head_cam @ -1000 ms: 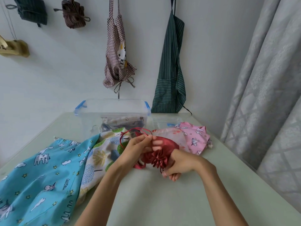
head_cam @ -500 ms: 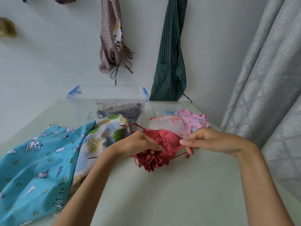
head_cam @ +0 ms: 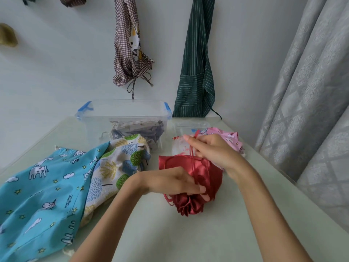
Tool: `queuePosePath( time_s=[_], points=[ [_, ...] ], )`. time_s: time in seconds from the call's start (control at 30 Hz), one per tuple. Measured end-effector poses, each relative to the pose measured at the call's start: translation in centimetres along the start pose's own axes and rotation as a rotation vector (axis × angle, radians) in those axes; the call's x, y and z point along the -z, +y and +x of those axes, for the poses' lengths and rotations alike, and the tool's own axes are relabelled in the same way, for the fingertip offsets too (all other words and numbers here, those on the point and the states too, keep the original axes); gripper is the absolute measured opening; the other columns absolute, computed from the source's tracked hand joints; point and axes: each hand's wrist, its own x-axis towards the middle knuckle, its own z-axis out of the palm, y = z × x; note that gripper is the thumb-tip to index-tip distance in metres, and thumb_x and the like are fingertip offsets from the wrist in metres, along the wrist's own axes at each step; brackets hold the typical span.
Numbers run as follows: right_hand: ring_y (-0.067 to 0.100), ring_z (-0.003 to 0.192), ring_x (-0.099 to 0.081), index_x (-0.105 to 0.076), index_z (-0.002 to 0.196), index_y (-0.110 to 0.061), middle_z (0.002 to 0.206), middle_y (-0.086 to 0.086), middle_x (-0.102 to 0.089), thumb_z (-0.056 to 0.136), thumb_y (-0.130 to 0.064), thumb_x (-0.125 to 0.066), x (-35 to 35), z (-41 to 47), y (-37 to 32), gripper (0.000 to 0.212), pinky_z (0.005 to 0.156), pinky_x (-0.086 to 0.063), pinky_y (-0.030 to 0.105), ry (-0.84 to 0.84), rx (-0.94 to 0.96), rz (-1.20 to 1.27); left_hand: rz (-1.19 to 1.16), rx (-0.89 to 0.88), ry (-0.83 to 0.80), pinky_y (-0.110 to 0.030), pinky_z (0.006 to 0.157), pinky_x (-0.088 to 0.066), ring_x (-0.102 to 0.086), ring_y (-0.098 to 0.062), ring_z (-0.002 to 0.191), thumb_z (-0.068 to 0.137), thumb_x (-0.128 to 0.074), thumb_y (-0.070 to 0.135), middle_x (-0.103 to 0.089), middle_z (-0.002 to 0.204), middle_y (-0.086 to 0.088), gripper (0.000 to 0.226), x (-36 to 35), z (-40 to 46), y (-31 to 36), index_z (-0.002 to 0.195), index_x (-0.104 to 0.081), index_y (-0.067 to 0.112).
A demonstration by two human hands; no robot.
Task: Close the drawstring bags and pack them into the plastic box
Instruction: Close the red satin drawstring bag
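Observation:
A red satin drawstring bag (head_cam: 190, 206) lies on the pale green table (head_cam: 188, 241) in front of me, its mouth gathered into pleats toward me. My left hand (head_cam: 170, 183) grips the bag just behind the gathered mouth. Above the bag's far end, my right hand (head_cam: 212, 150) holds the thin red cords (head_cam: 193, 157), which run taut down to the neck. The clear plastic box (head_cam: 124, 113) with blue clips stands open at the back, with grey and blue cloth bags inside.
A blue unicorn bag (head_cam: 37, 186) and a tree-print bag (head_cam: 117, 163) lie spread at the left. A whitish bag (head_cam: 178, 147) and a pink bag (head_cam: 231, 138) lie behind my right hand. Aprons hang on the wall; a grey curtain (head_cam: 311, 110) hangs beside the table's right edge.
My right hand has risen and moved back, drawing the red cords up and away from the neck. My left hand slid down along the bag toward its gathered mouth, which has bunched tighter.

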Motion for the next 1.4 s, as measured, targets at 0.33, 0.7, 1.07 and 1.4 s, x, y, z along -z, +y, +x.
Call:
queuePosePath(
  time_s=[0.33, 0.7, 1.07, 1.4],
  points=[
    [0.009, 0.118, -0.050, -0.061, 0.117, -0.026, 0.124, -0.011, -0.059, 0.096, -0.024, -0.045, 0.8, 0.9, 1.8, 0.027, 0.104, -0.037, 0.034, 0.141, 0.202, -0.283, -0.218, -0.042, 0.081, -0.016, 0.058, -0.034, -0.041, -0.001, 0.056, 0.100, -0.039, 0.035, -0.061, 0.068, 0.019, 0.050, 0.5, -1.1, 0.0, 0.062, -0.071, 0.036],
    [0.011, 0.111, -0.051, -0.067, 0.077, -0.049, 0.099, -0.015, -0.065, 0.079, -0.025, -0.069, 1.9, -0.1, 2.6, 0.024, 0.103, -0.039, 0.036, -0.160, 0.261, -0.487, -0.427, -0.047, 0.203, -0.012, 0.053, -0.035, -0.041, 0.000, 0.051, 0.093, -0.054, 0.028, -0.064, 0.065, 0.014, 0.032, 1.7, -1.4, -1.2, 0.067, -0.071, 0.021],
    [-0.008, 0.049, -0.052, -0.078, 0.080, -0.019, 0.059, -0.008, -0.069, 0.075, -0.021, -0.076, 4.2, -3.2, -1.6, 0.005, 0.053, -0.035, 0.003, -0.204, 0.250, -0.237, -0.907, 0.020, 0.540, -0.008, 0.054, -0.051, -0.058, 0.000, 0.053, 0.072, -0.074, 0.023, -0.067, 0.066, 0.003, 0.018, 2.7, -0.9, -1.6, 0.085, -0.076, 0.011],
    [0.003, 0.095, -0.060, -0.067, 0.104, -0.028, 0.100, -0.015, -0.066, 0.095, -0.021, -0.053, 1.6, -0.8, 0.5, 0.018, 0.080, -0.044, 0.010, -0.102, 0.211, -0.220, -0.640, -0.013, 0.578, -0.013, 0.064, -0.045, -0.062, 0.006, 0.073, 0.077, -0.073, 0.013, -0.073, 0.082, 0.011, 0.015, 2.3, -1.4, -0.9, 0.083, -0.078, 0.026]
  ],
)
